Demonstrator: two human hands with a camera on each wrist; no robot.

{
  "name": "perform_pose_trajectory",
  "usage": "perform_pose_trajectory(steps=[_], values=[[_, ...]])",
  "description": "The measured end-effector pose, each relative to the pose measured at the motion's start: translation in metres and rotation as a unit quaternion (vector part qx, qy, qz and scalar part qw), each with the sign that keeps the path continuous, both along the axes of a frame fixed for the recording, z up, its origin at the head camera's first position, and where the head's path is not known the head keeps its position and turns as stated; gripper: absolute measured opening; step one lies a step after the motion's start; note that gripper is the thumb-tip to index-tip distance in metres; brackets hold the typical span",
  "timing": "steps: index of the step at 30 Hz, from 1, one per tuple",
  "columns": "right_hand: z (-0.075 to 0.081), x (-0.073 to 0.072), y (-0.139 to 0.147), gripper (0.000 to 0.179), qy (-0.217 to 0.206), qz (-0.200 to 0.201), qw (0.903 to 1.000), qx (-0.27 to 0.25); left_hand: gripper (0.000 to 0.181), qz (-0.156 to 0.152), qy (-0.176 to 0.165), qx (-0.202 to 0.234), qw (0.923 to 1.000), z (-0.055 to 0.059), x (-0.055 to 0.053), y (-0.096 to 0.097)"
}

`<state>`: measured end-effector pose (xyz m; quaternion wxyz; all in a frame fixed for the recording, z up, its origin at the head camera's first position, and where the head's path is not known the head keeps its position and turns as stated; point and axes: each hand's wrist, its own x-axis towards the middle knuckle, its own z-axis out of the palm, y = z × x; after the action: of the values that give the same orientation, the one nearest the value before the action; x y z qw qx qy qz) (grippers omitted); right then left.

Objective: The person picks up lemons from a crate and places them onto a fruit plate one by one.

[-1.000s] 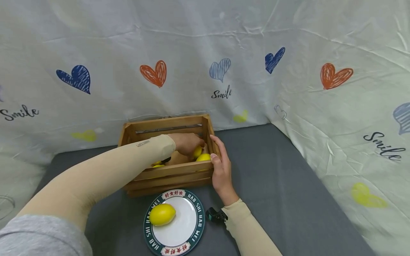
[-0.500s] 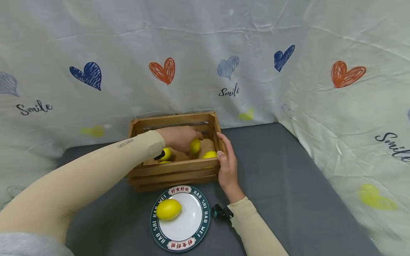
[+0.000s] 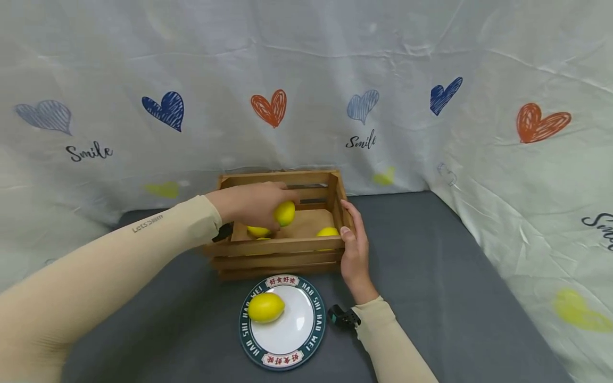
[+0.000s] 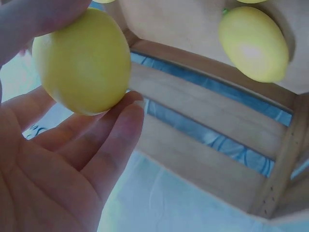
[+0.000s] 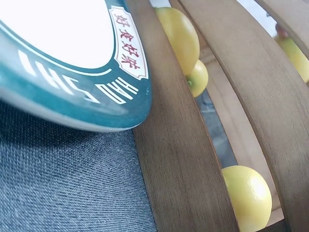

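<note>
Held lemon: yellow, over the inside of the slatted crate; I cannot tell how high.
My left hand (image 3: 251, 204): pinching the held lemon (image 3: 284, 213) between thumb and fingers, the grip only as wide as the fruit.
Wooden crate (image 3: 278, 247): my right hand (image 3: 355, 255) grips its right end, thumb at the front corner.
Loose lemons: one (image 3: 328, 232) inside near the right front corner, two more at the left front (my left hand partly hides one (image 3: 258, 232)).
Plate (image 3: 287, 339): round, white with a lettered green rim, just in front of the crate; a plate lemon (image 3: 266, 308) lies left of its middle.
Around: dark grey table (image 3: 412, 298), pale cloth (image 3: 306, 64) printed with hearts and "Smile".
</note>
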<state>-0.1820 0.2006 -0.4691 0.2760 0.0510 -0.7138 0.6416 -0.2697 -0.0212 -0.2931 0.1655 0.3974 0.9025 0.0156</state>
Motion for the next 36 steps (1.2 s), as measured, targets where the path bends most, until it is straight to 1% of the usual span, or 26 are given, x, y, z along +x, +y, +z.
perform_pose_trajectory(steps=[3,9,14,19,22,29,36], values=[[0.001,0.001,-0.001,0.064,-0.004,0.001,1.0,-0.002,0.07,0.006,0.005,0.008,0.9999,0.006,0.009,-0.01],[0.001,0.001,-0.001,0.064,-0.008,-0.002,1.0,0.0,0.067,0.001,0.016,0.028,0.9995,0.017,0.027,-0.025],[-0.001,0.001,-0.001,0.064,-0.009,-0.004,1.0,0.002,0.071,0.012,0.013,0.025,0.9995,0.024,0.042,-0.036],[0.0,0.0,-0.001,0.064,-0.012,-0.005,0.9999,0.008,0.072,-0.001,0.011,0.026,0.9996,0.031,0.06,-0.042],[0.001,0.0,0.0,0.064,-0.013,-0.006,0.9998,0.013,0.072,-0.012,0.008,0.032,0.9994,0.033,0.072,-0.041],[0.002,0.003,0.002,0.064,-0.018,-0.01,0.9997,0.013,0.071,-0.042,-0.013,0.027,0.9987,0.033,0.093,-0.034],[0.004,0.002,0.001,0.063,-0.027,-0.005,0.9994,0.021,0.069,-0.066,-0.014,0.014,0.9976,0.026,0.105,-0.032]])
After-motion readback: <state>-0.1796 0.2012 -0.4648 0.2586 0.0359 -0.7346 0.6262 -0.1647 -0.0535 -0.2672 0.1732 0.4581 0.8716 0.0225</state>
